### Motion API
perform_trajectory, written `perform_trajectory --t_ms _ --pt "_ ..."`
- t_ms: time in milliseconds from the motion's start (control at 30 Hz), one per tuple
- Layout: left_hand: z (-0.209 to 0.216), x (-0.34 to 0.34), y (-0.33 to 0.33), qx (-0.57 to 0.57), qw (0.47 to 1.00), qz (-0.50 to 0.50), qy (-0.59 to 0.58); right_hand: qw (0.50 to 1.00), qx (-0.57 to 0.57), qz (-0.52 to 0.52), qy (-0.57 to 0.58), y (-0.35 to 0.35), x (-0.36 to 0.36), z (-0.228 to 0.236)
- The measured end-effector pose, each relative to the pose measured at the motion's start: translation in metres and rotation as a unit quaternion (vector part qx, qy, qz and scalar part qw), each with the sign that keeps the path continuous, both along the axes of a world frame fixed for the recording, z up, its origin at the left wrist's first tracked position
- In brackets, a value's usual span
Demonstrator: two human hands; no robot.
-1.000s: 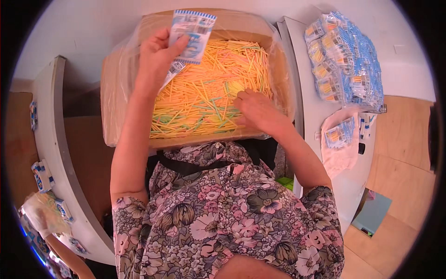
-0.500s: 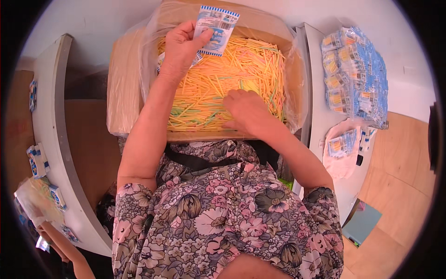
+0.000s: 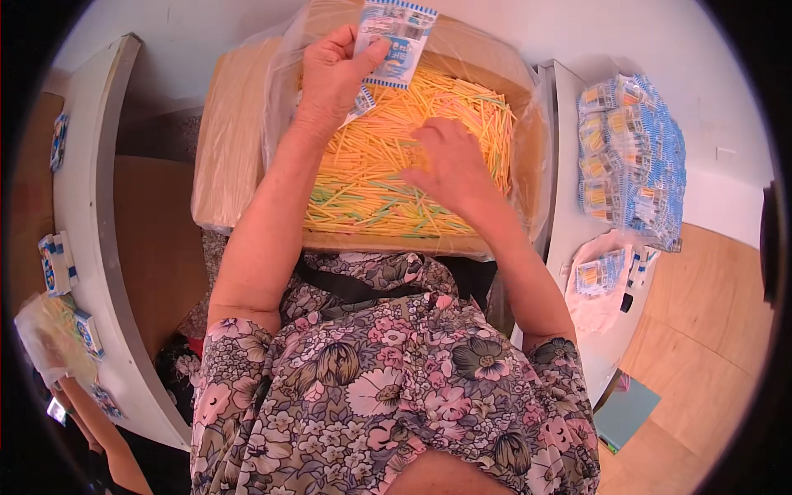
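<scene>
My left hand point(image 3: 332, 78) grips a small clear packet point(image 3: 398, 45) with blue-and-white striped ends, its thumb pressed on the front. A cardboard box point(image 3: 388, 242) lined with clear plastic sits in front of me. It holds a mass of thin sticks point(image 3: 375, 177), mostly yellow and orange with some green and pink. My right hand point(image 3: 455, 165) is over the sticks, thumb and fingers apart, with nothing visible in it. A second packet point(image 3: 360, 106) lies on the sticks, partly covered by my left hand.
Right of the box, a white table point(image 3: 569, 157) carries a large bundle of filled packets point(image 3: 631, 157) and a pink cloth point(image 3: 592, 309) with loose packets point(image 3: 600, 274) on it. At left, another person's arm point(image 3: 99, 437) is by a plastic bag point(image 3: 54, 334) on a white-edged table point(image 3: 78, 206).
My right hand has moved up and farther into the box, and its fingers have spread. The left hand has shifted slightly up and right with the packet. The whole view has tilted slightly.
</scene>
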State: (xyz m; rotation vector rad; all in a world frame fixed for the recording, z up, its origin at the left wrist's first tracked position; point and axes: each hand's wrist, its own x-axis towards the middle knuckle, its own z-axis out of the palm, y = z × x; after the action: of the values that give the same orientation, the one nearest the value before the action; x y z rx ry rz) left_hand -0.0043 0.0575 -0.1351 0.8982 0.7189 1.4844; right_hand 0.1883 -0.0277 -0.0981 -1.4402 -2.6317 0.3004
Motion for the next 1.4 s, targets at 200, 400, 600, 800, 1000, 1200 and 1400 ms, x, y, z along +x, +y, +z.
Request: perform_trajectory --t_ms 200,400,600,800,1000,1200,1400 --pt "-0.008 -0.003 0.001 0.028 0.999 -0.019 0.001 0.982 -0.156 -0.016 -0.107 -0.012 0.086 0.005" --pt "-0.015 0.005 -0.003 0.041 0.996 -0.058 0.062 0.97 -0.175 0.011 -0.17 -0.031 0.093 -0.007" --pt "-0.015 0.005 -0.009 0.059 0.987 -0.095 0.12 0.967 -0.168 0.025 -0.193 -0.027 0.082 0.003" --pt "0.002 -0.019 -0.007 0.035 0.998 0.019 0.044 0.981 -0.158 -0.048 -0.102 -0.005 0.068 0.008" --pt "0.012 -0.016 -0.001 0.006 0.997 0.081 0.006 0.994 0.06 0.011 0.086 0.001 0.01 -0.02" --pt "0.013 -0.02 -0.005 0.011 0.996 0.084 0.015 0.986 -0.054 0.129 0.092 -0.037 -0.014 -0.02" --pt "0.021 -0.022 -0.004 0.027 0.998 0.057 0.0 0.981 0.029 0.066 0.179 0.002 -0.018 -0.024"
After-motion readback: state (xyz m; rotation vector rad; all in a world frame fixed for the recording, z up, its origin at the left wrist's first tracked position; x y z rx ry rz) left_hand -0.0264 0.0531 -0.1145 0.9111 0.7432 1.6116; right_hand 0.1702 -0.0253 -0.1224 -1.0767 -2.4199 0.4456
